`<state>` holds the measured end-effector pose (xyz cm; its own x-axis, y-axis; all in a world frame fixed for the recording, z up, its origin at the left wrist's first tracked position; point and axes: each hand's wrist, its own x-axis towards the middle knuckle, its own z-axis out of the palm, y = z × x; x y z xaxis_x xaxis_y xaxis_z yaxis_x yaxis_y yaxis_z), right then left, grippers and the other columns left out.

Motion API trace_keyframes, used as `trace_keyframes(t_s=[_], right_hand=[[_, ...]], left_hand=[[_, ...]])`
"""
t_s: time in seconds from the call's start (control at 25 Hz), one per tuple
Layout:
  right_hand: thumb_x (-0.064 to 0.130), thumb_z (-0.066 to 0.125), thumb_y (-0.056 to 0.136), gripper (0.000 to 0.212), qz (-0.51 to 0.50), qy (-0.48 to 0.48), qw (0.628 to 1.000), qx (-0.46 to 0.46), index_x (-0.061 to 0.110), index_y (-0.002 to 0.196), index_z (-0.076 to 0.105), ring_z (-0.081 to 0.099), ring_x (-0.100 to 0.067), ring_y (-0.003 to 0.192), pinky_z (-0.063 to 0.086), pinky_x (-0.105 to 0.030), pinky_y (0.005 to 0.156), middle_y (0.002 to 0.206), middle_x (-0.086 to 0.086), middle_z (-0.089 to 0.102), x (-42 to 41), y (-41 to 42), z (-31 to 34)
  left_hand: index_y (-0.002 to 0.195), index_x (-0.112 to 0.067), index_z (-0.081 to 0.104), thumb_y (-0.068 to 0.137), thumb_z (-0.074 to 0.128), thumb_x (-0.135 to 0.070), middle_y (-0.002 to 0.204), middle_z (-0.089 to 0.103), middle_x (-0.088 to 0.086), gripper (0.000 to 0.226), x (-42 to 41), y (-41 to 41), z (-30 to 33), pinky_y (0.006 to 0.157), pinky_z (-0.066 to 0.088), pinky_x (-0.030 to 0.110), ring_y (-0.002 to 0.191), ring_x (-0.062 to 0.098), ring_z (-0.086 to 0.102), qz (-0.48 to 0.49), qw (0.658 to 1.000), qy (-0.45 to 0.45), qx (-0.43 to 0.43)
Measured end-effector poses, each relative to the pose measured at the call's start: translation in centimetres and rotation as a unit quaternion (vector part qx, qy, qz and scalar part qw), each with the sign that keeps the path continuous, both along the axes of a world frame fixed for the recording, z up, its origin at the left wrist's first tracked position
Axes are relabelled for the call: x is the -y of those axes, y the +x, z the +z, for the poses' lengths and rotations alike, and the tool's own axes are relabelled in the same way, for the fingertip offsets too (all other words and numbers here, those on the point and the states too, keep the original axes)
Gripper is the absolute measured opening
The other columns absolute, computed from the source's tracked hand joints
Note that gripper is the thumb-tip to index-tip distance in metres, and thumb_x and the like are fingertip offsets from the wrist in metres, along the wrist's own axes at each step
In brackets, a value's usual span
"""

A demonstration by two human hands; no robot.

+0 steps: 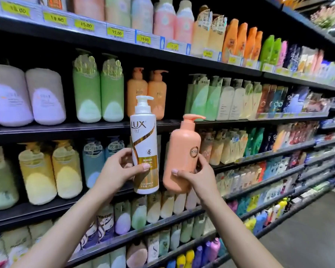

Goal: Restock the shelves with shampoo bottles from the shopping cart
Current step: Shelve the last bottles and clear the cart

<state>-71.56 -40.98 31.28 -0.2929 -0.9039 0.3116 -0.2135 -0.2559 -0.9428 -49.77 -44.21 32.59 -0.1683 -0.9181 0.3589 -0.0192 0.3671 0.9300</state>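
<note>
- I've got both hands raised in front of the shampoo shelving (174, 121), one pump bottle in each
- left hand (122, 169): fingers wrapped and clamped round the lower body of the white-and-gold LUX bottle (144, 146), thumb across the front label, bottle upright, label facing me
- right hand (196, 176): fingers closed on the lower half of the peach pump bottle (182, 155), thumb on the front, the others round the right side; bottle leans slightly, nozzle pointing right
- both bottles are in the air, just beside each other but not touching, not yet on any shelf
- the two matching peach-orange pump bottles (146, 93) stand on the second shelf, right above my hands (looks like the peach one's home, that's my guess)
- to do it well I'd lift the peach bottle up, set it flat beside or in front of that pair with the logo outward, then release
- LUX slot isn't obvious; possibly lower left where similar gold-swirl bottles (103, 224) sit, too blurred to confirm
- count: 2 bottles in hand, 2 peach-orange on the shelf, 2 lilac-labelled (28, 97) and 2 green (99, 93) to their left
- shopping cart isn't in view
</note>
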Motion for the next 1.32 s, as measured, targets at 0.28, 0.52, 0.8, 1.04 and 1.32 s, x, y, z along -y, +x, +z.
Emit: trace_keyframes(t_s=[0.28, 0.52, 0.8, 1.04, 1.32], right_hand=[[0.032, 0.088, 0.048, 0.081, 0.025, -0.060, 0.998, -0.009, 0.015, 0.120, 0.055, 0.062, -0.014, 0.100, 0.053, -0.029, 0.082, 0.114, 0.000, 0.065, 12.2, -0.8, 5.5], [0.028, 0.090, 0.056, 0.079, 0.036, -0.097, 0.994, -0.034, 0.015, 0.124, 0.052, 0.061, -0.018, 0.104, 0.052, -0.033, 0.085, 0.116, 0.000, 0.063, 20.4, -0.4, 9.3], [0.055, 0.083, 0.048, 0.097, -0.052, -0.102, 0.987, -0.109, 0.027, 0.130, 0.041, 0.055, -0.016, 0.111, 0.049, -0.041, 0.087, 0.125, 0.007, 0.055, 23.8, 0.4, 8.9], [0.050, 0.084, 0.056, 0.098, -0.058, -0.104, 0.981, -0.156, 0.023, 0.136, 0.035, 0.051, -0.019, 0.116, 0.047, -0.039, 0.087, 0.130, 0.003, 0.048, 24.9, 0.8, 9.1], [0.053, 0.084, 0.056, 0.099, -0.046, -0.076, 0.981, -0.173, 0.015, 0.133, 0.035, 0.052, -0.026, 0.117, 0.048, -0.043, 0.086, 0.131, -0.004, 0.048, 27.5, 1.1, 9.6]], left_hand=[[0.094, -0.021, 0.064, 0.051, 0.081, -0.030, 0.079, 0.072, -0.009, 0.048, 6.0, -1.1, 2.4, 0.058, 0.052, 0.016, 0.071, 0.001, 0.064, 0.050, 0.997, -0.018, -0.047], [0.097, -0.022, 0.065, 0.041, 0.077, -0.045, 0.084, 0.073, -0.003, 0.061, 9.2, -2.1, 4.7, 0.063, 0.051, 0.024, 0.079, 0.017, 0.057, 0.086, 0.995, -0.028, -0.048], [0.099, -0.021, 0.066, 0.043, 0.077, -0.046, 0.092, 0.074, 0.001, 0.063, 10.8, -2.4, 4.8, 0.055, 0.050, 0.015, 0.078, 0.013, 0.063, 0.122, 0.991, -0.040, -0.042], [0.098, -0.023, 0.065, 0.045, 0.080, -0.041, 0.089, 0.073, -0.006, 0.058, 11.4, -3.4, 3.7, 0.059, 0.053, 0.020, 0.080, 0.017, 0.060, 0.127, 0.990, -0.014, -0.056], [0.099, -0.024, 0.064, 0.050, 0.081, -0.033, 0.088, 0.073, -0.010, 0.052, 12.1, -4.0, 3.1, 0.057, 0.052, 0.016, 0.076, 0.010, 0.061, 0.140, 0.989, -0.001, -0.045]])
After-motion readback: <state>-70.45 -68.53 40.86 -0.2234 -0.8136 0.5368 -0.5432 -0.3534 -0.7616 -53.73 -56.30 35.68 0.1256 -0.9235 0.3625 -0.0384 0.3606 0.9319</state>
